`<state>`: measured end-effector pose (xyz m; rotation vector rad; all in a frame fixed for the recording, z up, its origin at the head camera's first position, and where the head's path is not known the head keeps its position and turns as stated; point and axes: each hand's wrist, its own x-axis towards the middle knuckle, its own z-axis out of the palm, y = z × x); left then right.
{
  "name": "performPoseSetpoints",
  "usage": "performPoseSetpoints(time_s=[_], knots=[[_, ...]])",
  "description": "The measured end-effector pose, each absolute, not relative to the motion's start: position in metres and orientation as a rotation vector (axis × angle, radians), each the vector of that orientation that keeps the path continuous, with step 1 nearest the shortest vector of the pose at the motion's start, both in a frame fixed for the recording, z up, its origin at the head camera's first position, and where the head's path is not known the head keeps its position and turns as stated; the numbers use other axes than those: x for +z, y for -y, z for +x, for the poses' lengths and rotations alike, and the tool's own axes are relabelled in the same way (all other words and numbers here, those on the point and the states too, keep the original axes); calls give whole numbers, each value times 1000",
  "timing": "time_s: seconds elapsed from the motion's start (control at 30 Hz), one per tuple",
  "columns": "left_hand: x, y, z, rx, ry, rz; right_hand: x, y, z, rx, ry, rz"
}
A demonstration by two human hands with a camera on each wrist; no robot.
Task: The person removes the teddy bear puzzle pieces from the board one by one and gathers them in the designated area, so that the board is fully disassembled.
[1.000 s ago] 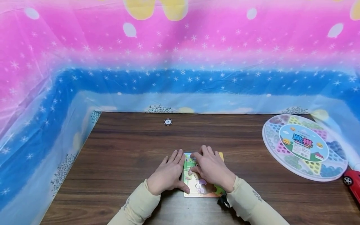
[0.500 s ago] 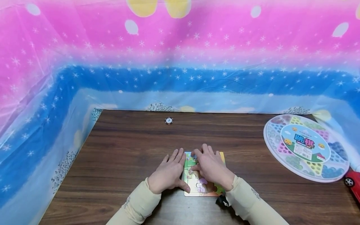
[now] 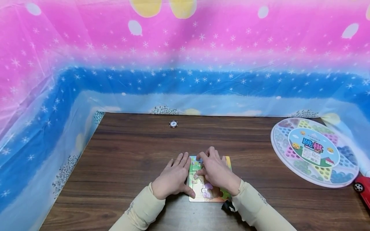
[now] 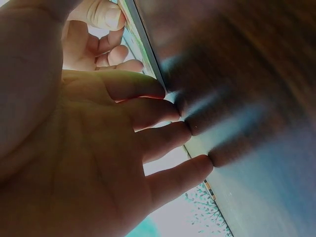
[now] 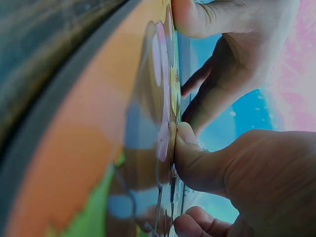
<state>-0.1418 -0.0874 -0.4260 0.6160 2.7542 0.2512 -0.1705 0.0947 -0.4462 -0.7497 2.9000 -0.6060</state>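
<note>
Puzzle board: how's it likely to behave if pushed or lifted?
The puzzle board would probably slide flat: it looks thin and lies on a smooth-looking table. Likely fairly stiff; its edge runs straight in the left wrist view. Tilted, it might shed pieces, since seams show between them.

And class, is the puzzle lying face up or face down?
Face up: in the head view, the jigsaw puzzle shows its printed picture and piece outlines, though the right hand covers part.

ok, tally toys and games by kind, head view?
Jigsaw puzzle: 1
Chinese checkers set: 1
Poker chip: 1
Red toy car, cut off by frame: 1
Total: 4
Black item, too unclear to identify: not counted.
</note>
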Motion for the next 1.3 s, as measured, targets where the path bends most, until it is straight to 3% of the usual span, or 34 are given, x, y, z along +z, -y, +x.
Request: performPoseSetpoints(time_s=[1.3], knots=[[-428,87,-142,269,-2752,608,-444,-94,-171,-612,-2877,-741]])
